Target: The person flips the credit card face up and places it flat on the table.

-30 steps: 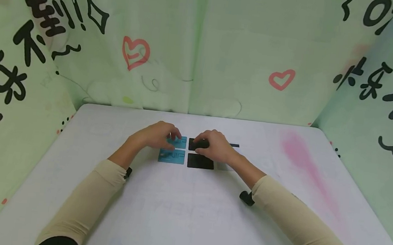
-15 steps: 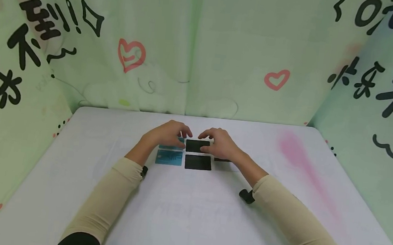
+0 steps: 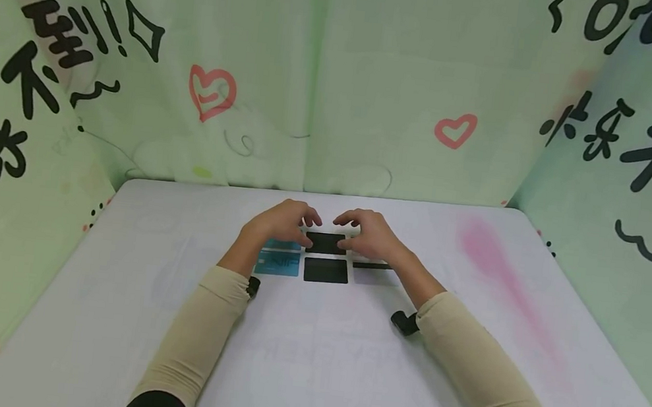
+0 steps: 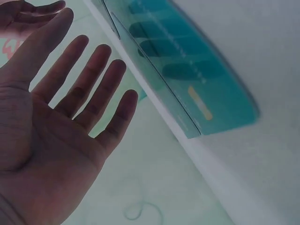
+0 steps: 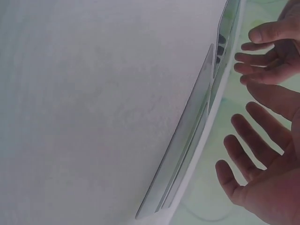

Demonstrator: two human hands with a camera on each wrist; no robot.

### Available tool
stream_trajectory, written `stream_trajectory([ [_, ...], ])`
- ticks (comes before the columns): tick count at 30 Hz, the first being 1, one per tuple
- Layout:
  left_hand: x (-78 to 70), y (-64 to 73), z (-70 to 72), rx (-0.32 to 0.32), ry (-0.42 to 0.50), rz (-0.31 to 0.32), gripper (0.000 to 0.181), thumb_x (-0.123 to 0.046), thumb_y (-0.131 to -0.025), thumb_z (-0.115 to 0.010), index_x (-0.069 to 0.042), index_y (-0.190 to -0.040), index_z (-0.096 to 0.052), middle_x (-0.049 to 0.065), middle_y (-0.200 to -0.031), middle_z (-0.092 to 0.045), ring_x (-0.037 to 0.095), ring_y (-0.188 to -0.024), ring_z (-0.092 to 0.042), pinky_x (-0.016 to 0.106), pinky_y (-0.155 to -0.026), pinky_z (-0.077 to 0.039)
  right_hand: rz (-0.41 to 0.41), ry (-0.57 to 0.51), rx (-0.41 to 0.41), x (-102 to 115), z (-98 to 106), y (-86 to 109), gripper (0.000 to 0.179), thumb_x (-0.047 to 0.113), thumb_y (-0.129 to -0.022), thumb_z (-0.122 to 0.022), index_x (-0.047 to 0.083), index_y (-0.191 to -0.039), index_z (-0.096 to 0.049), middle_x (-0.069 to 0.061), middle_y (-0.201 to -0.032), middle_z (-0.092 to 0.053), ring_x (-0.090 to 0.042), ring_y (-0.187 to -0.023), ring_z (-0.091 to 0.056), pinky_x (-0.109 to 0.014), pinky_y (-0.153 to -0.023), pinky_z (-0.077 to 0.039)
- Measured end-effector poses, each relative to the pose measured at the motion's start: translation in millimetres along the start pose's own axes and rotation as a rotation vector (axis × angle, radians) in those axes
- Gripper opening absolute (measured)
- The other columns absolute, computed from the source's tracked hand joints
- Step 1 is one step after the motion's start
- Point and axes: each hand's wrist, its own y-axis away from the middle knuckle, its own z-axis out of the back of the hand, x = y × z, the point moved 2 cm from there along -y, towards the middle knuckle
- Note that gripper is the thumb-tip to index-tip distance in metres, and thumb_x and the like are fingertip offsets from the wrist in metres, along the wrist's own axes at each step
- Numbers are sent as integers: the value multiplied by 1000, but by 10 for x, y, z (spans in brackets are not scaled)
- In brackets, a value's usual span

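Observation:
Several flat cards lie in two rows in the head view. On the left are an upper blue card [image 3: 282, 245], partly covered by my hand, and a lower blue card [image 3: 278, 263] with lettering. An upper black card [image 3: 324, 243] and a lower black card [image 3: 326, 270] form the middle column. To the right lies a pale card [image 3: 374, 279] with a dark stripe. My left hand [image 3: 284, 220] hovers by the upper blue card, fingers spread and holding nothing. My right hand [image 3: 371, 236], also holding nothing, is at the upper black card's right side, fingers relaxed.
The cards lie on a white table [image 3: 309, 361] with a pink smear [image 3: 497, 274] on its right part. A green curtain [image 3: 376, 69] with writing and hearts surrounds the far and side edges. A black wrist device [image 3: 405, 322] sits under my right forearm.
My left hand has moved right from the blue cards toward the black ones. My right hand has drawn back slightly to the right, uncovering more of the upper black card.

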Motion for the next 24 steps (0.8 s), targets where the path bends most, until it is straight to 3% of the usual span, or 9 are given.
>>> stream_trajectory([
  [13, -91, -13, 52, 1, -35, 10, 54, -17, -92, -79, -11, -143, -63, 13, -137, -66, 31, -128, -60, 44, -105, -52, -17, -41, 34, -54, 122, -42, 51, 15, -86, -82, 8, -135, -69, -12, -135, -70, -36, -128, -59, -53, -103, -50],
  [24, -181, -72, 50, 54, -110, 17, 57, -19, -91, -81, -11, -144, -61, 13, -135, -67, 27, -122, -64, 42, -105, -52, -65, -19, 98, -95, 48, -104, 56, 13, -83, -85, 10, -136, -68, -12, -134, -69, -35, -129, -60, -52, -105, -50],
])
